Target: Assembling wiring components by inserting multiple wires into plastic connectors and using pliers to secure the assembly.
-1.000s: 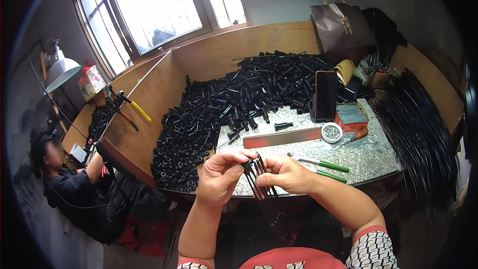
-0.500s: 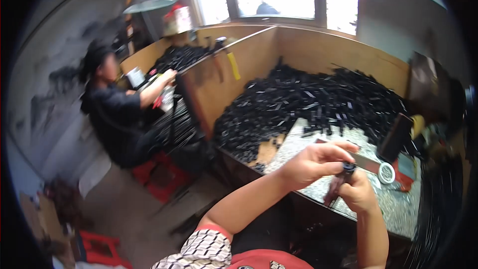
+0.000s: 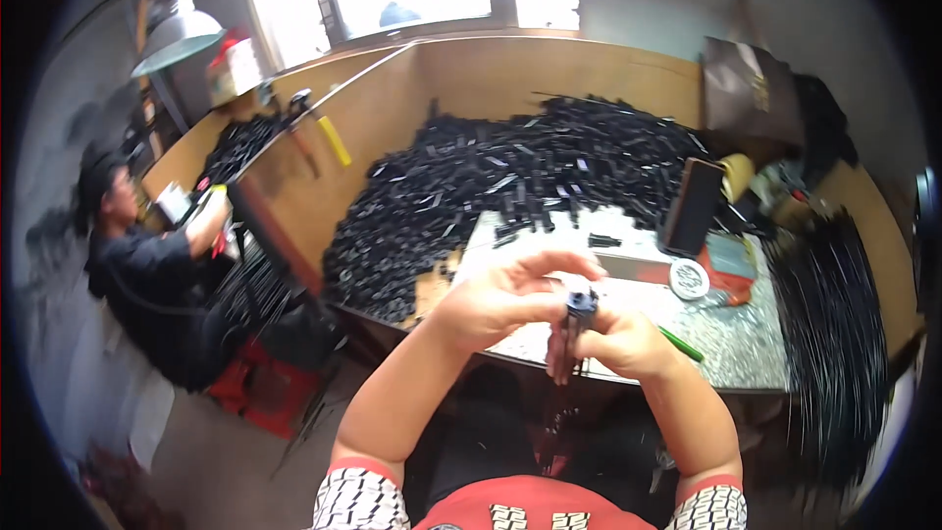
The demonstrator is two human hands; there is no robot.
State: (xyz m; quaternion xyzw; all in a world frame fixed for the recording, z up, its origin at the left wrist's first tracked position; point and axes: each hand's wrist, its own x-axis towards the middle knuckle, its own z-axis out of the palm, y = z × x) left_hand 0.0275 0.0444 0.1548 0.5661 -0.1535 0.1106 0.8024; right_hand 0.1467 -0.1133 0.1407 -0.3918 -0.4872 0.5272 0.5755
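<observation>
In front of my body, a small bundle of black strips (image 3: 580,303) stands roughly upright between my two hands, its dark lower end pointing at my lap. My right hand (image 3: 631,342) is closed around it from the right, the thumb pressed to its side. On the other side, my left hand (image 3: 496,302) has its thumb against or very near the top of the bundle. The left index finger arches above with a gap under it, so the left fingers are apart. The far side of the bundle is hidden. A green pen-like stick (image 3: 681,344) lies just beyond my right hand.
Black pieces (image 3: 530,162) are heaped inside the wooden-walled bench. A phone (image 3: 692,206) leans upright by a white round tub (image 3: 689,279). Long black strips (image 3: 834,324) hang at the right. A co-worker (image 3: 147,265) sits on a red stool (image 3: 257,393) at the left.
The view has turned right, so everything sits further left in it. My hands keep nearly the same hold on the black strips. The green stick now shows beside my right hand.
</observation>
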